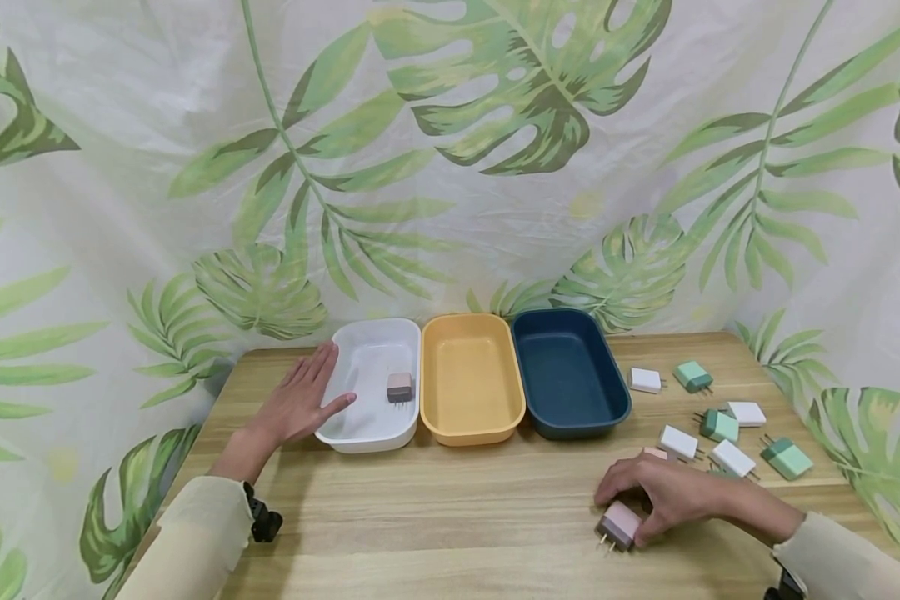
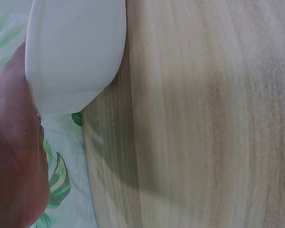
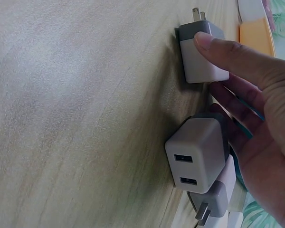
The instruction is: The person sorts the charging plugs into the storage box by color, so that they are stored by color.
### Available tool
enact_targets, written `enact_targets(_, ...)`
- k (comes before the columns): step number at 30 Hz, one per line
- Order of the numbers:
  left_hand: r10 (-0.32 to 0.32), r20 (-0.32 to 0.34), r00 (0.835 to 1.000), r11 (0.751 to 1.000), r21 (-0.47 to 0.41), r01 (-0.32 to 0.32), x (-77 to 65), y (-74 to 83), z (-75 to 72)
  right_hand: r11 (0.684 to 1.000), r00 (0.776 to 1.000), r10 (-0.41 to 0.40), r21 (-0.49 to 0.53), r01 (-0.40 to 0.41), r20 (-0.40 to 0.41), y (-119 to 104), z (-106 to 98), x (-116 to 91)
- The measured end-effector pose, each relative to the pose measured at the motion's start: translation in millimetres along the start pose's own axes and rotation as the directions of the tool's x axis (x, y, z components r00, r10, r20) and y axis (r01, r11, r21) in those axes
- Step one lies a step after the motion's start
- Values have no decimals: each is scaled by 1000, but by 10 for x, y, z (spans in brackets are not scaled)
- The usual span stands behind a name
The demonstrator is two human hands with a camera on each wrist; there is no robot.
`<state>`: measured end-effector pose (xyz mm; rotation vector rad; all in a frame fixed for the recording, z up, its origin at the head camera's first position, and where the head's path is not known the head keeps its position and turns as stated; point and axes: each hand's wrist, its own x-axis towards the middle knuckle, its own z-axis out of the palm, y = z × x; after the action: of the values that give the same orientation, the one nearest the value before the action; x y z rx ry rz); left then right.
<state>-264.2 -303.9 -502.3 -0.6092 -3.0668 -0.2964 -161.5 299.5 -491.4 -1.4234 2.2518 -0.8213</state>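
Note:
My right hand point(image 1: 671, 492) pinches a pink and grey USB charger plug point(image 1: 620, 525) between thumb and fingers, low over the wooden table. In the right wrist view its metal prongs point away from the palm. Just beneath those fingers lies another pink and grey charger point(image 3: 197, 152) with two USB ports, overlapping a further one point(image 3: 213, 195). On the left, my left hand point(image 1: 300, 400) lies with straight fingers along the side of a white tray point(image 1: 367, 438), thumb over its rim. One pink and grey charger point(image 1: 399, 385) sits inside that tray.
Beside the white tray stand a yellow tray point(image 1: 472, 429) and a dark blue tray point(image 1: 577, 425), edge to edge. Several white chargers point(image 1: 678, 442) and green chargers point(image 1: 787, 457) lie scattered at the right. A leaf-patterned cloth point(image 1: 495, 233) hangs behind the table.

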Motion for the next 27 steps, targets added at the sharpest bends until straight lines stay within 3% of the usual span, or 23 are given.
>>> enact_targets(8, 2, -3, 1000, 1000, -2, -2, -8, -4, 13, 1000, 1000, 5, -3, -5, -1, -1, 26, 10)
enact_targets(19, 0, -4, 1000, 1000, 15, 0, -3, -19, 14, 996, 994, -88, -23, 87, -65, 10, 76, 65)
enact_targets(27, 1, -10, 1000, 1000, 26, -1, -16, 7, 2, 995, 991, -95, -34, 93, -90, -19, 100, 139)
